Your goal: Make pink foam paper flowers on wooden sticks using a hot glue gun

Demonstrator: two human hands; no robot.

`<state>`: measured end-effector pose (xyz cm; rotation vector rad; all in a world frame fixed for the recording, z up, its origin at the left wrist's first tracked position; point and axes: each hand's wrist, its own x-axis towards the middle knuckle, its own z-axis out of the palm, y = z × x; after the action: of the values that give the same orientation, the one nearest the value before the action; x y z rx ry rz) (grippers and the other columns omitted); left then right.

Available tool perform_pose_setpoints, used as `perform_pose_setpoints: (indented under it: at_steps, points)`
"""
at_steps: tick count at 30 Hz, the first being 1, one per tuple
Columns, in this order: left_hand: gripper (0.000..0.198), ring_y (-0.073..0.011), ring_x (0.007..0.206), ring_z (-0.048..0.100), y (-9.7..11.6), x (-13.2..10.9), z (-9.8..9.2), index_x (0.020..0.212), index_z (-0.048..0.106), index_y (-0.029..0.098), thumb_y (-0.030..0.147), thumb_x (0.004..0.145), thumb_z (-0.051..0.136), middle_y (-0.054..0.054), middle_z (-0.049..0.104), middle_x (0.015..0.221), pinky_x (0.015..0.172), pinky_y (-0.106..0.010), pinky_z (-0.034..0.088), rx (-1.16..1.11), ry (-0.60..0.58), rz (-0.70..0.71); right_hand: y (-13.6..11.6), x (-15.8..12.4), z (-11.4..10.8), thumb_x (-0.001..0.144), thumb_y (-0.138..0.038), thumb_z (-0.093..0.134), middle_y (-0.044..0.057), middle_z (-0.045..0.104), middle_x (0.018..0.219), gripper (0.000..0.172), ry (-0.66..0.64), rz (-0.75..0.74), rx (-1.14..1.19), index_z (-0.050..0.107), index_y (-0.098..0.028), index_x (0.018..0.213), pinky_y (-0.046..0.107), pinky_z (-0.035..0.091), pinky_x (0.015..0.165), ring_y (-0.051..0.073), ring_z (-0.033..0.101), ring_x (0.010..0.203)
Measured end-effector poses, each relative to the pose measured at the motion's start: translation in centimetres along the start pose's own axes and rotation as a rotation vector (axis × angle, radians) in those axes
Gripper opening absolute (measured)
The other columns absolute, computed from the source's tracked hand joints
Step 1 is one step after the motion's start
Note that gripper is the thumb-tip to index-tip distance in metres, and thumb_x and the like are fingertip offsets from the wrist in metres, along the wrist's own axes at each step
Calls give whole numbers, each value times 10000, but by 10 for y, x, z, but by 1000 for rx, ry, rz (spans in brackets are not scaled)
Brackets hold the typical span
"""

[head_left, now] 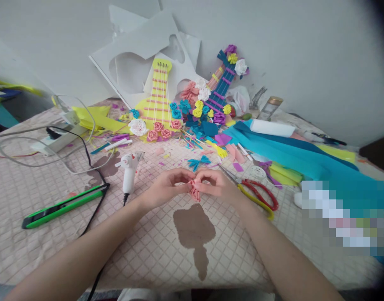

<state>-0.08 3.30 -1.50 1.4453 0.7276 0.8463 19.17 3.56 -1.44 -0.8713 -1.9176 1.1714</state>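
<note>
Between the fingertips of both hands is a small pink crepe paper flower (195,194), held just above the table. My left hand (168,186) pinches it from the left and my right hand (215,184) from the right; part of the flower is hidden behind the fingers. A blue crepe paper bow-like piece (198,161) lies just beyond the hands. Scissors with red and yellow handles (257,194) rest right of my right hand. To the left of my left hand stands a white glue gun (129,173).
A green hair straightener (66,205) and a white power strip (55,138) with cords lie left. Behind are a yellow paper guitar (157,98) and a blue one (221,90) with paper flowers. Blue crepe paper (305,163) spreads at right. Paper scraps and white cut boards (142,37) are at the back.
</note>
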Motion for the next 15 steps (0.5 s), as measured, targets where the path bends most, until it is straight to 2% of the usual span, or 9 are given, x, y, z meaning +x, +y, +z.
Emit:
perform_pose_setpoints:
  at_steps: [7,11,13,15]
  points:
    - [192,-141,770,631,0,0,1,942,634,146,254,783,631,-58,659,886,712,-297,525,49,18,2,1,1,4,762,-272,612,16,602,732,113,47,107,66,612,-162,740,277,451,663,129,562,697]
    - [205,-137,716,644,1,0,2,922,636,150,252,749,673,-39,666,826,674,-286,532,29,24,-28,-1,2,3,752,-300,632,30,627,751,145,25,198,170,612,-158,734,291,464,666,134,577,687]
    - [178,-132,692,641,1,0,2,879,643,143,257,746,675,-35,668,790,654,-275,528,20,31,-29,-3,2,2,741,-311,643,8,600,676,166,-1,256,228,601,-156,703,260,444,592,113,550,611]
    - [155,-127,675,634,1,0,2,836,645,136,263,750,669,-34,666,764,638,-267,523,24,36,-32,-4,2,1,738,-327,645,-29,526,563,195,-26,301,259,588,-154,670,216,363,481,80,470,506]
